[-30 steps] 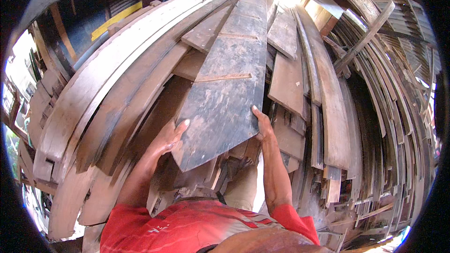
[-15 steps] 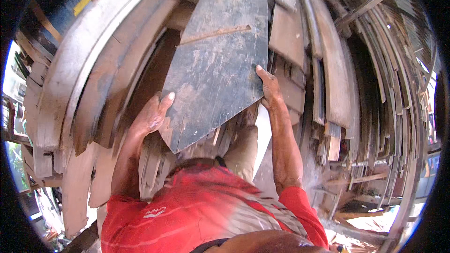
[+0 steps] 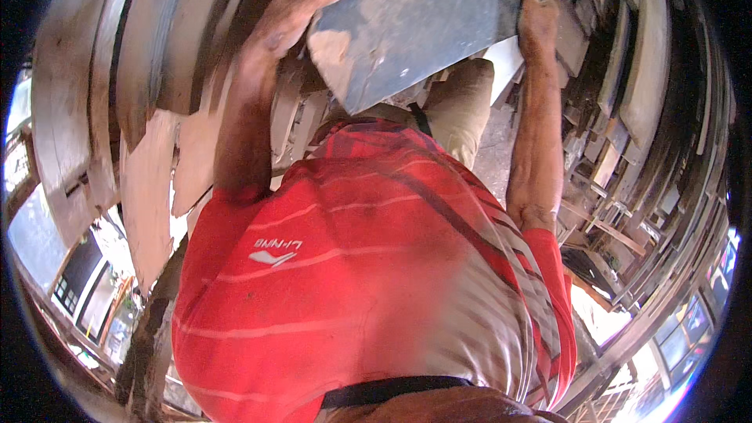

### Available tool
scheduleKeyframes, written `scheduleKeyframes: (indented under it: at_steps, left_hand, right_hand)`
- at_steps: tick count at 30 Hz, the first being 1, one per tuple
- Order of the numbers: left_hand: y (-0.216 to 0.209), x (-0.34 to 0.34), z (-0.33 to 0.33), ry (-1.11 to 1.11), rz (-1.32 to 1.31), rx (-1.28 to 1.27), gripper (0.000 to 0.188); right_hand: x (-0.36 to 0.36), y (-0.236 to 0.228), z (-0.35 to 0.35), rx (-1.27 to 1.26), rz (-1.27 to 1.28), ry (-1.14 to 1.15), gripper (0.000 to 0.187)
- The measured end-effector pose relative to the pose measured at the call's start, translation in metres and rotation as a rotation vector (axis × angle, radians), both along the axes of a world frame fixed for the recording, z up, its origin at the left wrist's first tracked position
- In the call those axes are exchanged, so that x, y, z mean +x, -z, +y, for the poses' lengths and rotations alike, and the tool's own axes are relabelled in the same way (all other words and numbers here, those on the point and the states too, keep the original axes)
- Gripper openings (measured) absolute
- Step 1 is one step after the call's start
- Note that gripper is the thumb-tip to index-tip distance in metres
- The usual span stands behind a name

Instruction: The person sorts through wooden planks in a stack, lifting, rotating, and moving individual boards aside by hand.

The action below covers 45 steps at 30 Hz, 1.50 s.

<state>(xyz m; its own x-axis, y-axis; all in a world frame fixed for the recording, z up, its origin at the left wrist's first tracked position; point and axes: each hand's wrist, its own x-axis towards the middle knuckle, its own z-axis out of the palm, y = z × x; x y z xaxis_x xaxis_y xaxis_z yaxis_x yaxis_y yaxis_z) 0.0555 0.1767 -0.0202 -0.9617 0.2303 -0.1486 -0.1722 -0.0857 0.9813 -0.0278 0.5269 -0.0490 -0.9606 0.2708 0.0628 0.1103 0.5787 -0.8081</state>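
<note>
Here the person holds a wide, flat, dark grey wooden board (image 3: 427, 19) with worn pale patches, and it fills the top of the view from about 11 to 1 o'clock. Its lower corner comes to a point just above the belt line, near the middle of the picture.

The left hand (image 3: 286, 23) is at about 11 o'clock — its fingers stretch flat along the left edge of the board, thumb side against the wood, pressing rather than wrapping. The right hand (image 3: 536, 16) is at about 1 o'clock and closes around the right edge of the board, fingers curled over the rim. So both hands are well apart, each clamped on one side of the same board, with the forearms rising from the lower part of the view.

Below the board there is the person's red shirt with thin pale stripes (image 3: 368, 266), which covers the centre and the 6 o'clock area.

Around it — from 7 to 11 o'clock — long brown curved planks (image 3: 102, 110) lean together, and at 3 o'clock more stacked timber pieces (image 3: 627, 110) stand in shadow.
</note>
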Motion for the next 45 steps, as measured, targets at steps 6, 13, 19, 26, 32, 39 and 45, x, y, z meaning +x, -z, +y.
scheduleKeyframes:
  at_steps: [6,13,19,26,32,39,45]
  left_hand:
    - [0.019,-0.005,0.011,-0.073,0.023,0.187,0.056]
    - [0.019,0.007,0.020,-0.070,0.058,0.299,0.052]
    - [0.020,0.012,0.018,-0.085,-0.006,0.279,0.054]
    - [0.010,0.009,0.025,-0.092,-0.033,0.256,0.053]
    - [0.025,-0.002,0.020,-0.066,-0.018,0.298,0.052]
    - [0.020,-0.006,0.020,-0.052,0.050,0.328,0.043]
    - [0.020,-0.003,0.017,-0.052,0.033,0.327,0.049]
  right_hand:
    - [0.005,0.010,-0.002,0.028,0.143,-0.078,0.053]
    - [0.001,0.029,0.012,0.092,0.247,-0.055,0.051]
    - [0.004,0.043,0.007,0.135,0.269,-0.024,0.049]
    - [0.012,0.044,0.015,0.094,0.287,0.069,0.053]
    - [0.011,0.045,0.009,0.076,0.241,0.147,0.058]
    - [0.017,0.039,0.005,0.040,0.235,0.143,0.064]
    - [0.029,0.020,-0.013,0.077,0.050,0.207,0.057]
